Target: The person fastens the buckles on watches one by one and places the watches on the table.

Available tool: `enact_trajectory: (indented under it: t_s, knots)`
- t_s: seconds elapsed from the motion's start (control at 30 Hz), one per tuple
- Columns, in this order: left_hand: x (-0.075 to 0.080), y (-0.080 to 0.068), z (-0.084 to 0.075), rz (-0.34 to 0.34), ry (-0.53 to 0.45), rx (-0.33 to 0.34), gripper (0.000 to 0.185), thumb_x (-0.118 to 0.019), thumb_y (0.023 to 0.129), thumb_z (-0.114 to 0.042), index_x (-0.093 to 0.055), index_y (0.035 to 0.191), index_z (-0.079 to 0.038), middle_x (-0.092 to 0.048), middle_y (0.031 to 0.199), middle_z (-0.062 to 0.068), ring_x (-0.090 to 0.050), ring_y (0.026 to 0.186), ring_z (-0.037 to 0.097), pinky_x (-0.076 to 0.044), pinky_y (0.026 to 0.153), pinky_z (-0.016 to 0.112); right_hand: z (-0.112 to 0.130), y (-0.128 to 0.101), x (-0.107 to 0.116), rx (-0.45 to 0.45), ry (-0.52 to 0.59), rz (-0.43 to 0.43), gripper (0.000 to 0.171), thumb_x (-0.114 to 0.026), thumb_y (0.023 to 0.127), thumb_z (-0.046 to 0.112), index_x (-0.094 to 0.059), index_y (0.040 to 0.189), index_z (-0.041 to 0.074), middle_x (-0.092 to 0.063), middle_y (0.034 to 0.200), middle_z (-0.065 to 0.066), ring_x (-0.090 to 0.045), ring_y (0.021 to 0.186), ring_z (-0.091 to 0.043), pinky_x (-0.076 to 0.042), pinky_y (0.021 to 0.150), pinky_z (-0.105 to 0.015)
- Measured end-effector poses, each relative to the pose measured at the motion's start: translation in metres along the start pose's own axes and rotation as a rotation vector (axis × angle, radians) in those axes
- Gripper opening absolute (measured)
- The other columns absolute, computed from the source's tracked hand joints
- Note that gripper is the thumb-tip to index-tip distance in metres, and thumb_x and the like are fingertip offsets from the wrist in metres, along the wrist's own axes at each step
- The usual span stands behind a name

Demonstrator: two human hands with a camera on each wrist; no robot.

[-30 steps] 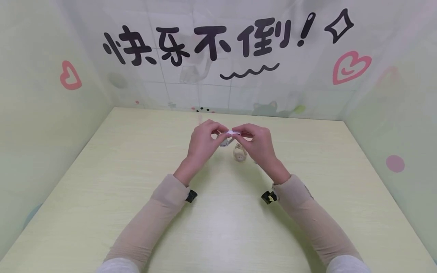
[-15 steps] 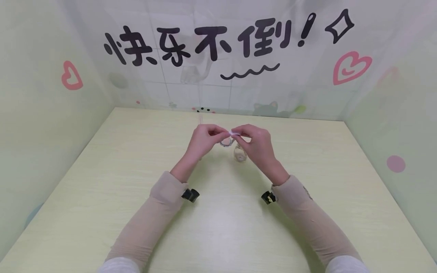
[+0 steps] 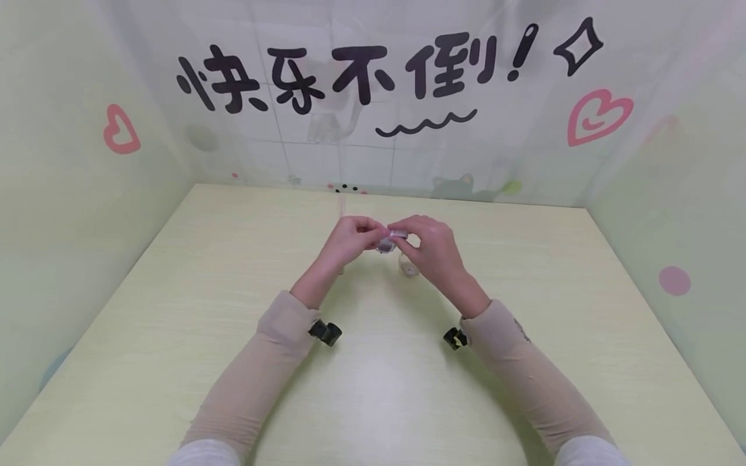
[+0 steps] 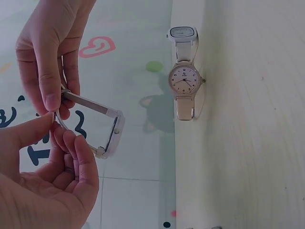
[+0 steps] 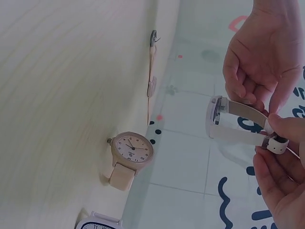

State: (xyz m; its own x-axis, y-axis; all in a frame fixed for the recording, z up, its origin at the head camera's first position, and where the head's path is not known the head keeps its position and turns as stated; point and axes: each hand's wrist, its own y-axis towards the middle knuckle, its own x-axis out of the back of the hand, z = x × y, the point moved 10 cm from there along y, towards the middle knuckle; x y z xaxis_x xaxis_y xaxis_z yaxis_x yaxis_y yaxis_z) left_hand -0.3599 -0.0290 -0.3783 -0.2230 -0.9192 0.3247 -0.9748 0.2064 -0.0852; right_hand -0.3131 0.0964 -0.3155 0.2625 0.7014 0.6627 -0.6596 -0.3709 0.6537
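Note:
A white wristwatch (image 5: 214,114) hangs between both hands, raised above the table, its strap bent round into a loop. My left hand (image 3: 350,239) pinches one strap end between thumb and fingers. My right hand (image 3: 434,252) pinches the other part of the strap, where the metal buckle (image 5: 269,140) and white strap tip (image 5: 278,145) show. The fingertips of both hands meet there and partly cover the buckle. In the head view the held watch case (image 3: 385,246) hangs just below the fingers. A beige watch with a round dial (image 4: 184,80) stands on the table behind the hands.
Beside the beige watch stands another white watch (image 4: 183,32) with an oval-looking dial. Farther left is a thin-strapped piece with a metal clasp (image 5: 153,37). Printed curtain walls (image 3: 373,158) enclose the back and sides of the pale table (image 3: 379,388).
Both hands have come slightly nearer the body, and the left hand has drawn lower. The held watch has turned, and more of the strap now shows at the right fingertips.

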Motion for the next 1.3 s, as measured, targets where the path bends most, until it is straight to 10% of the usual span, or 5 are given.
enact_trajectory:
  t_s: [0.7,1.0,1.3]
  knots:
    - [0.006,-0.001,0.006,0.019,-0.029,-0.009,0.027,-0.06,0.1,-0.019,-0.065,0.114,0.004,-0.066,0.106,0.013,-0.063,0.103,0.028,-0.055,0.096,0.033,-0.009,-0.008,0.007,-0.072,0.079,-0.061,0.016,-0.077,0.087,0.011,-0.076,0.101,0.003,-0.078,0.097,-0.01,-0.074,0.088,-0.021,-0.061,0.079,-0.039]
    - [0.012,-0.005,-0.006,-0.007,0.042,-0.15,0.025,-0.063,0.098,-0.015,-0.064,0.12,-0.003,-0.066,0.12,0.016,-0.062,0.114,0.03,-0.052,0.1,0.043,-0.021,-0.006,0.014,-0.16,0.211,-0.11,0.017,-0.078,0.086,0.008,-0.077,0.101,0.002,-0.077,0.095,-0.013,-0.074,0.084,-0.023,-0.062,0.081,-0.033]
    - [0.004,-0.006,0.002,0.086,0.063,-0.14,0.038,-0.068,0.094,-0.009,-0.06,0.131,-0.004,-0.059,0.139,0.015,-0.051,0.136,0.032,-0.049,0.109,0.042,-0.023,-0.008,0.016,-0.19,0.248,-0.112,0.017,-0.077,0.086,0.007,-0.076,0.102,0.001,-0.077,0.096,-0.013,-0.074,0.084,-0.023,-0.062,0.08,-0.033]
